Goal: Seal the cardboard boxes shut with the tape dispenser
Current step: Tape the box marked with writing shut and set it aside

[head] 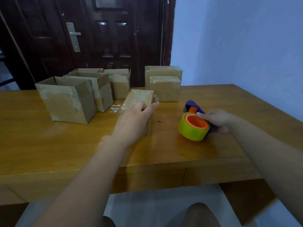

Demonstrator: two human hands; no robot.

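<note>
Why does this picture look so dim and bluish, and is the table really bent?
Head view: dim, cool light tints the wall blue; the wide-angle lens bows the straight edge of the table; soft glare sits on it beside the tape dispenser in the right hand; the far boxes look slightly soft.

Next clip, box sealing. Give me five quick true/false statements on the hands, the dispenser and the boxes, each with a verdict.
1. The right hand grips the tape dispenser. True.
2. The left hand holds a pair of scissors. False: it rests on a closed box standing on the table.
3. The open boxes at the left have their top flaps up. True.
4. The tape dispenser is pressed onto a box top. False: it is low over the table, apart from every box.
5. The dispenser's roll is black. False: it is yellow-green with an orange core.
</note>
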